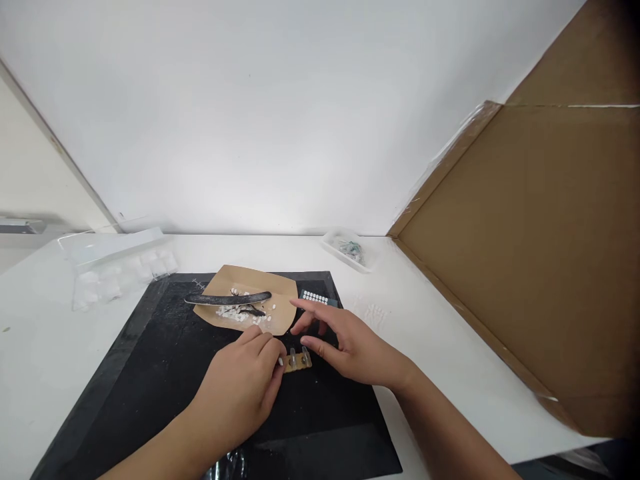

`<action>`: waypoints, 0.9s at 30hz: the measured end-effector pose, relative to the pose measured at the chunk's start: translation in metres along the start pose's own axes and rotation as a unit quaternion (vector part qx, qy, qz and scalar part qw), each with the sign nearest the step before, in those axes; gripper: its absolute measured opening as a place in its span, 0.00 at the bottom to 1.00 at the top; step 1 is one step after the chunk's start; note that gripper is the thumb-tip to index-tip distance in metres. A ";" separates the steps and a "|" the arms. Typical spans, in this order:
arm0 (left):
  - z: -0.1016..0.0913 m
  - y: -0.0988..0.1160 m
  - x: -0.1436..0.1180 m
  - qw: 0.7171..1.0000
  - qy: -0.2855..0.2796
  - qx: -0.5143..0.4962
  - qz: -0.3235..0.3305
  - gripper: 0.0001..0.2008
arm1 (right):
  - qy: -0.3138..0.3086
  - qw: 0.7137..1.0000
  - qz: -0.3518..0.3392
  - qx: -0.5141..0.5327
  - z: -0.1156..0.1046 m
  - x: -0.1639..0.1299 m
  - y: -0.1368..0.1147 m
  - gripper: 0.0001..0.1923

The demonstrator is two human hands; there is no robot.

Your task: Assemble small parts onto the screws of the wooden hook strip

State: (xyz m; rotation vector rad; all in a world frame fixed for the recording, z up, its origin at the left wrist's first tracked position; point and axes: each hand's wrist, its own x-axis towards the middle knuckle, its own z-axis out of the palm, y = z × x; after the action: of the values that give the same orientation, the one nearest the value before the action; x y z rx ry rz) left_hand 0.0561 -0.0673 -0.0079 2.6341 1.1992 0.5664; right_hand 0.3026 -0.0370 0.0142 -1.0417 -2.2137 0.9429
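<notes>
The small tan strip with two metal pins (pixel 298 361) lies on the black mat (pixel 150 373) between both hands: the left hand (pixel 240 390) pinches its left end in a narrow grip, while the right hand (pixel 350 347) hovers at its right end, fingers spread wide and holding nothing. At 12 o'clock of the strip lie a brown paper sheet (pixel 280 293) carrying white chips (pixel 240 315) and a dark curved blade (pixel 227 299), with a dotted grey card (pixel 317 297) at 1 o'clock. The white table (pixel 40 347) offers open room at 9 o'clock; a brown cardboard panel (pixel 525 253) bounds 3 o'clock, and a clear tray (pixel 350 250) sits near the wall at 1 o'clock.
</notes>
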 end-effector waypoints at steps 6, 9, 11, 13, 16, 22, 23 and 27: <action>0.000 -0.001 -0.001 1.000 0.006 0.005 0.002 0.07 | -0.012 1.000 -0.004 0.001 0.003 -0.001 -0.002 0.32; 0.001 -0.002 -0.002 1.000 0.012 0.017 -0.005 0.07 | -0.015 1.000 -0.021 -0.012 0.002 0.000 -0.003 0.31; 0.002 -0.001 -0.003 1.000 0.019 0.021 -0.004 0.08 | -0.027 0.999 -0.039 -0.027 0.001 0.001 -0.004 0.31; 0.002 -0.001 -0.003 0.999 0.026 0.022 0.001 0.08 | -0.047 0.997 -0.052 -0.044 0.002 0.002 -0.005 0.34; 0.003 -0.001 -0.002 0.999 0.033 0.033 0.012 0.08 | -0.072 0.994 -0.051 -0.066 0.006 0.004 -0.005 0.37; 0.004 -0.002 -0.004 0.998 0.047 0.043 0.030 0.09 | -0.078 0.993 -0.038 -0.078 0.018 0.006 -0.002 0.40; 0.004 -0.002 -0.004 0.998 0.047 0.042 0.031 0.09 | -0.080 0.993 -0.032 -0.078 0.018 0.006 -0.002 0.39; 0.003 0.000 -0.004 0.996 0.052 0.046 0.052 0.10 | -0.079 0.994 -0.016 -0.078 0.019 0.007 -0.002 0.35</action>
State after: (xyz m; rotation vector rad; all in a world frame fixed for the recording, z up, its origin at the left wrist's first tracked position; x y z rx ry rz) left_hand 0.0551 -0.0705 -0.0121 2.7882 1.1486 0.6913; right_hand 0.2847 -0.0395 0.0051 -1.0273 -2.4605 0.8769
